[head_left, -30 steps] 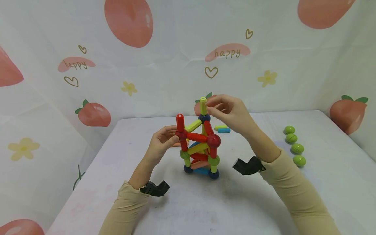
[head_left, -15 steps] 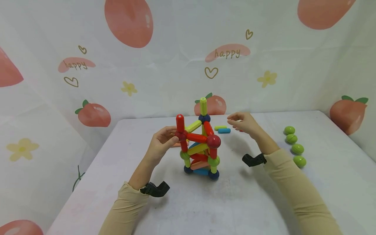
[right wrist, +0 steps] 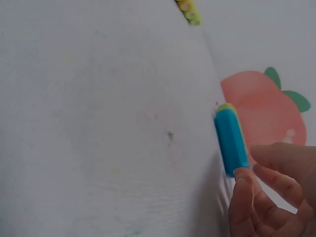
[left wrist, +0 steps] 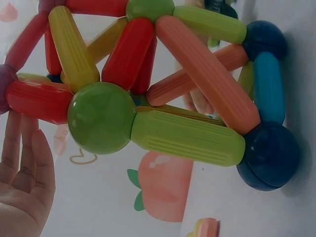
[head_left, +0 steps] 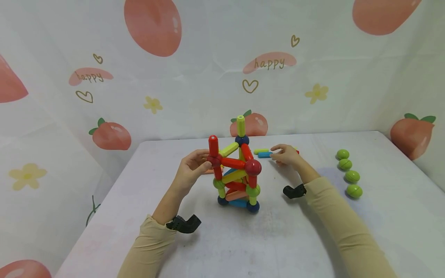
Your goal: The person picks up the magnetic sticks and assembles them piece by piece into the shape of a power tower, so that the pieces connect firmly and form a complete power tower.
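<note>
A building-toy tower point(head_left: 236, 163) of coloured rods and balls stands upright on the table, with dark blue balls at its foot. My left hand point(head_left: 190, 170) holds its upper left red ball point(head_left: 214, 160) between thumb and fingers; in the left wrist view those fingers point(left wrist: 19, 158) reach up to the red ball and rod. A red rod point(head_left: 213, 144) and a yellow-green rod point(head_left: 240, 125) stick up from the top. Behind the tower, my right hand point(head_left: 287, 156) is at a loose blue rod point(head_left: 265, 155), fingers parted, fingertips right at the rod's end point(right wrist: 230, 140).
A yellow-green rod point(head_left: 260, 151) lies beside the blue one. Red and yellow pieces show partly behind the right hand. Several green balls point(head_left: 352, 176) form a row on the right of the table. Orange pieces point(head_left: 208, 171) lie behind the left hand, partly hidden.
My right hand has left the yellow-green rod atop the tower, moved right and down to the table, then back left to the blue rod. The left hand and tower stay put.
</note>
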### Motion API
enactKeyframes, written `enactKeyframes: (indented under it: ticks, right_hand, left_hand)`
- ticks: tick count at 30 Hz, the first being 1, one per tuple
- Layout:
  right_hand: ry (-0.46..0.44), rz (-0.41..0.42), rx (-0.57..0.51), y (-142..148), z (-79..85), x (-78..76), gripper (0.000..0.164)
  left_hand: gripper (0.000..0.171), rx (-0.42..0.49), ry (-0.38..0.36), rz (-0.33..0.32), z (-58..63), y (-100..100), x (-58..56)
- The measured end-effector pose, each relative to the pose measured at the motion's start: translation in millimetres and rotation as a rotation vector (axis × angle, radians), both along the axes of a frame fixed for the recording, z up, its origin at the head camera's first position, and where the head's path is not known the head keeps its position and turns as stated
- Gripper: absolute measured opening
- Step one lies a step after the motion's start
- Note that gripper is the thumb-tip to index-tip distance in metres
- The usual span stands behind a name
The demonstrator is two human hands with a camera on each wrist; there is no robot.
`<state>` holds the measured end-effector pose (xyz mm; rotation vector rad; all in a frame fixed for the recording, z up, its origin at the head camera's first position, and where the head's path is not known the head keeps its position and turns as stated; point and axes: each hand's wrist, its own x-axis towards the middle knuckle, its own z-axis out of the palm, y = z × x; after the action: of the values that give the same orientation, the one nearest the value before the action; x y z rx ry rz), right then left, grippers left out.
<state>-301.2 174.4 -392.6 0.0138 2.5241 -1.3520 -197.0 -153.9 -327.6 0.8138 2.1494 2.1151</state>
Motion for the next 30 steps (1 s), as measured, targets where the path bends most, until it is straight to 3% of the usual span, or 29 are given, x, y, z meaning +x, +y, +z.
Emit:
enactKeyframes:
  ticks: [19, 30]
  right_hand:
    - [0.013, -0.023, 0.11, -5.5, -8.3, -5.2, 0.039]
    - [0.047, 0.025, 0.115, 4.8, 6.3, 5.4, 0.04]
  left_hand:
    - [0.02, 0.007, -0.009, 0.0, -0.6, 0.1, -0.2]
    - [0.021, 0.011, -0.003, -0.007, -0.8, 0.4, -0.3]
